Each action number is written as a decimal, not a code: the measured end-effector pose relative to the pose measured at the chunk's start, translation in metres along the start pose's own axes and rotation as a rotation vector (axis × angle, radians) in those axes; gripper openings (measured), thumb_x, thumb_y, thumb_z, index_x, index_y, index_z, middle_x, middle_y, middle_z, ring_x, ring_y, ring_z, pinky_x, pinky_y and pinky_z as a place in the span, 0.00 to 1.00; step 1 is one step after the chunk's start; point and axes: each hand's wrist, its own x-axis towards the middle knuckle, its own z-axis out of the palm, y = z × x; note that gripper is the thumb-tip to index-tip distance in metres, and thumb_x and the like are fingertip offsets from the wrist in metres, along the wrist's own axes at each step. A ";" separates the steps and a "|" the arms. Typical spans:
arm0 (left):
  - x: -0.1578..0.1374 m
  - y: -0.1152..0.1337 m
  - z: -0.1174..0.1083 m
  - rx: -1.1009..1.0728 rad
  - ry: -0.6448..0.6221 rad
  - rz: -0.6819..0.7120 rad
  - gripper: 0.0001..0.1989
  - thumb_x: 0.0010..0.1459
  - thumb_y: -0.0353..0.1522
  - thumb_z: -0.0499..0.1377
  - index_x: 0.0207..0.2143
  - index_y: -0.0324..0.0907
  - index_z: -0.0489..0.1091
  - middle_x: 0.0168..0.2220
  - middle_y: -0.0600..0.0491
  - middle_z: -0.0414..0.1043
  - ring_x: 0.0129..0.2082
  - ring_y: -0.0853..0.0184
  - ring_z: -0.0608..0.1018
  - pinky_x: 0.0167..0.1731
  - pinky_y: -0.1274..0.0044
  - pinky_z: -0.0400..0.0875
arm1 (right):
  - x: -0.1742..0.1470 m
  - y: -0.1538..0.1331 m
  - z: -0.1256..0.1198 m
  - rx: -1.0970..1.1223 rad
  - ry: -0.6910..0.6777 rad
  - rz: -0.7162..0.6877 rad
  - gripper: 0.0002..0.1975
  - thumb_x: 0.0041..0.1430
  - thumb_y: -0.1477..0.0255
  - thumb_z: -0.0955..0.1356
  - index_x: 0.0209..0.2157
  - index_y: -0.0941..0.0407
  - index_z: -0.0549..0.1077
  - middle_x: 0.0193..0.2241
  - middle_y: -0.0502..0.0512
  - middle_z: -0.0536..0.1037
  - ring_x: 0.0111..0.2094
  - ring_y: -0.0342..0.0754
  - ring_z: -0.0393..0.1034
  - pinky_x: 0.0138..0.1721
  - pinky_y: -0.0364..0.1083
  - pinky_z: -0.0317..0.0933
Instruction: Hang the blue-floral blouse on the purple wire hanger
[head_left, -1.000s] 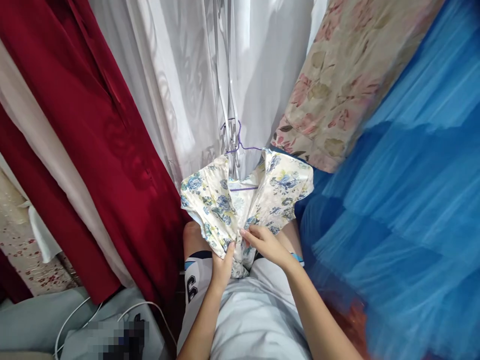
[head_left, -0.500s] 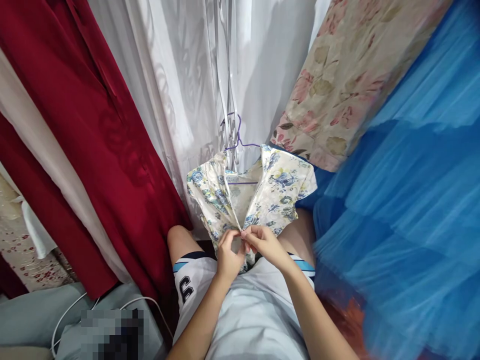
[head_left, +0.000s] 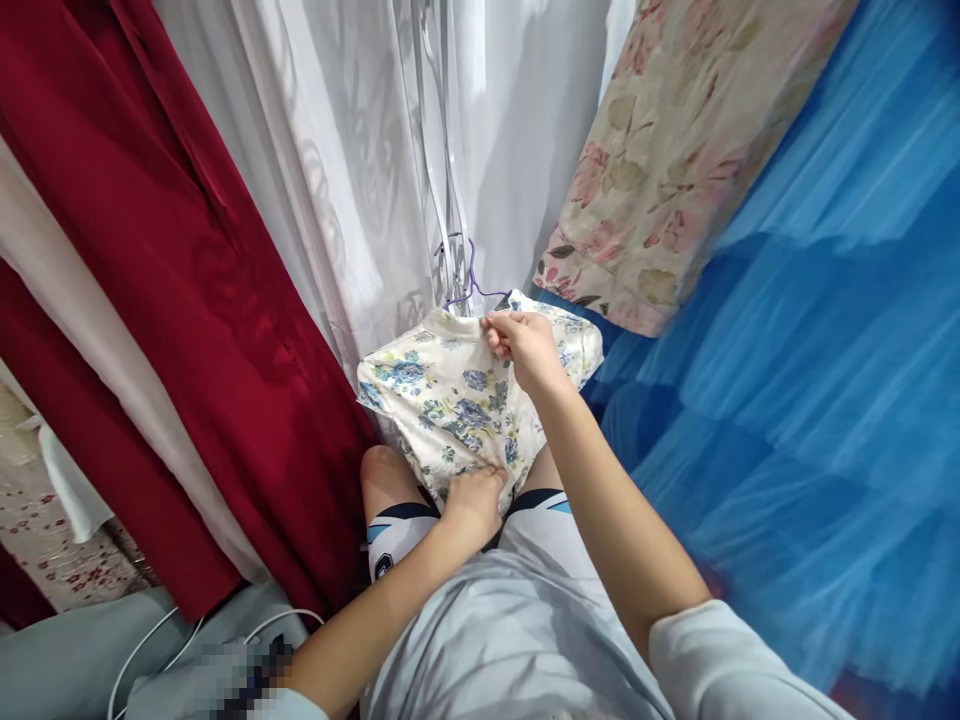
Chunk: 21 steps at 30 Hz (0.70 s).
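Note:
A cream dress (head_left: 450, 400) with blue and yellow flowers and short sleeves hangs on a purple hanger (head_left: 472, 285) in front of my knees. Its lower end is hidden between my thighs. My right hand (head_left: 525, 345) is closed in a pinch at the neckline, at the top of the zip; the small zipper pull is hidden by the fingers. Lower down, my left hand (head_left: 476, 500) grips the cloth near the bottom of the zip, its fingertips partly lost in the folds. The two sides of the opening now lie together.
White straps (head_left: 442, 150) hold the hanger before white drapes (head_left: 330, 150). Dark red cloth (head_left: 232, 300) hangs left, pink-flowered cloth (head_left: 637, 190) and blue tulle (head_left: 750, 400) right. A white cable (head_left: 139, 640) lies on grey fabric at lower left.
My right hand has moved up from the bottom of the zip to the neckline, and the V-shaped opening has closed. My left hand stays low on the dress.

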 end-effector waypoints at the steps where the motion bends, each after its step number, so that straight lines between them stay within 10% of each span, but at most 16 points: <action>1: 0.003 -0.001 0.001 -0.003 -0.036 -0.007 0.18 0.50 0.21 0.55 0.43 0.44 0.73 0.42 0.48 0.76 0.40 0.59 0.78 0.37 0.73 0.68 | 0.002 -0.002 0.004 -0.001 0.028 -0.038 0.09 0.50 0.69 0.70 0.23 0.60 0.73 0.14 0.47 0.68 0.15 0.36 0.54 0.16 0.39 0.47; 4: 0.016 -0.011 -0.009 -0.149 -0.025 -0.037 0.09 0.54 0.26 0.59 0.36 0.44 0.74 0.35 0.50 0.77 0.37 0.60 0.78 0.37 0.73 0.69 | -0.013 0.006 0.008 -0.044 0.041 -0.110 0.08 0.53 0.67 0.70 0.26 0.58 0.73 0.14 0.47 0.69 0.14 0.38 0.56 0.16 0.39 0.50; 10: 0.050 -0.029 -0.104 -0.573 0.699 0.093 0.18 0.67 0.35 0.53 0.57 0.44 0.66 0.36 0.51 0.76 0.33 0.67 0.77 0.38 0.76 0.70 | -0.051 0.023 0.002 -0.053 0.075 -0.106 0.11 0.55 0.64 0.70 0.26 0.56 0.69 0.12 0.44 0.66 0.14 0.38 0.55 0.17 0.39 0.50; 15: 0.081 -0.017 -0.160 -0.401 0.746 0.292 0.11 0.67 0.36 0.54 0.42 0.43 0.74 0.39 0.51 0.76 0.37 0.67 0.76 0.39 0.77 0.68 | -0.034 0.003 0.009 -0.131 0.023 -0.201 0.11 0.56 0.64 0.69 0.26 0.56 0.68 0.13 0.45 0.66 0.15 0.39 0.56 0.19 0.40 0.50; 21: 0.097 -0.032 -0.176 -0.479 1.027 0.191 0.11 0.67 0.37 0.54 0.37 0.42 0.73 0.31 0.53 0.74 0.32 0.69 0.76 0.36 0.79 0.67 | -0.022 0.042 0.006 -0.331 0.122 -0.138 0.13 0.52 0.67 0.68 0.19 0.54 0.61 0.13 0.44 0.62 0.16 0.39 0.52 0.19 0.41 0.45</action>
